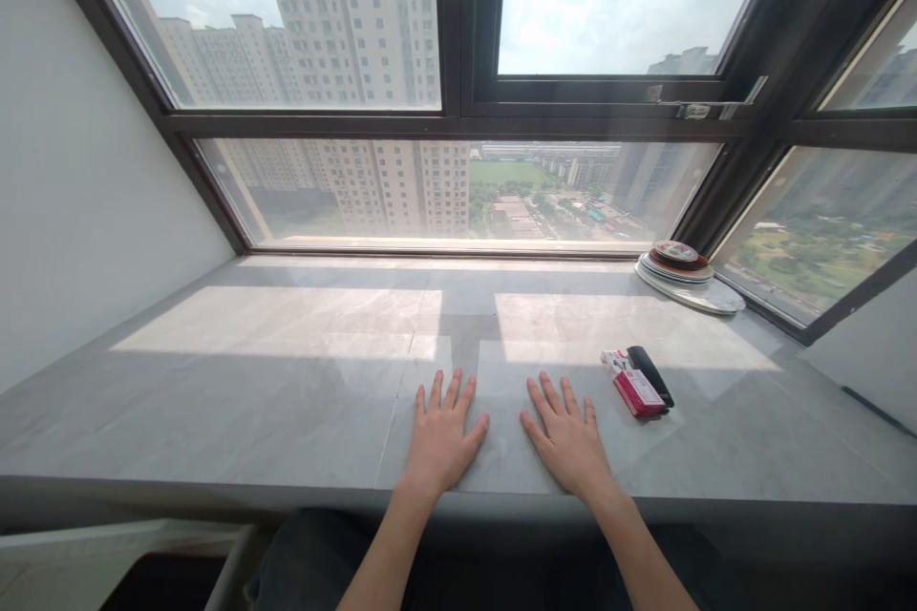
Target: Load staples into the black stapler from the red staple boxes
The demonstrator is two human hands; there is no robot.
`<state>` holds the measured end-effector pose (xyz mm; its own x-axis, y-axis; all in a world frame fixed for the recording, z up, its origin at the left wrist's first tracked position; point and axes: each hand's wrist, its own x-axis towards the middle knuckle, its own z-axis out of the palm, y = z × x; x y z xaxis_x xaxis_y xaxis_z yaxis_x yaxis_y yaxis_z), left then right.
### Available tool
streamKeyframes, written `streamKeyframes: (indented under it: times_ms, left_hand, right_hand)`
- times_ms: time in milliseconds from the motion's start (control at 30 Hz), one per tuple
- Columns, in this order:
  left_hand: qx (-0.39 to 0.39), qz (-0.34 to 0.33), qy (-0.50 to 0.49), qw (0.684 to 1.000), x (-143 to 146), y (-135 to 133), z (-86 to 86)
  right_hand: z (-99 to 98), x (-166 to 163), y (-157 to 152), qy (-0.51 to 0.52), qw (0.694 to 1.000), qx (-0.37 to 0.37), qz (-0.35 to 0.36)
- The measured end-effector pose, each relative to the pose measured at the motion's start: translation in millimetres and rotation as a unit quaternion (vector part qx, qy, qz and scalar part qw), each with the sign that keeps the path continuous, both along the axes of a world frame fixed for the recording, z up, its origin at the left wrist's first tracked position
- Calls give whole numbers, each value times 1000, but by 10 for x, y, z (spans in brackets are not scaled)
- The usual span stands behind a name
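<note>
My left hand (445, 437) lies palm down on the grey marbled windowsill (272, 410), fingers spread, holding nothing. Flat beside it, a little to the right, rests my right hand (567, 439), also spread and without anything in it. To the right of that hand, apart from it, a small pink and white box (640, 391) lies on the sill. A long black object that looks like a stapler (650, 376) is right against the box's far side, partly hidden by it.
A stack of round plates or discs (692, 282) stands in the far right corner by the glass. Dark window frames (451, 126) border the sill at the back and right, and a white wall (93, 191) closes the left side. The sill's front edge (287, 487) runs below my wrists.
</note>
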<state>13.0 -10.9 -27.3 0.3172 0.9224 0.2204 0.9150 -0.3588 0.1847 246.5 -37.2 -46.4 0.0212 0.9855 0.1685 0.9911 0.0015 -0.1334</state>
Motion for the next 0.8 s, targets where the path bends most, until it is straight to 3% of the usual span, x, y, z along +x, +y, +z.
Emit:
streamKeyframes:
  times_ms: [800]
  left_hand:
    - [9,0,-6,1000,-4,-16,22]
  right_hand:
    - [55,13,-14,18,1000,-12,3]
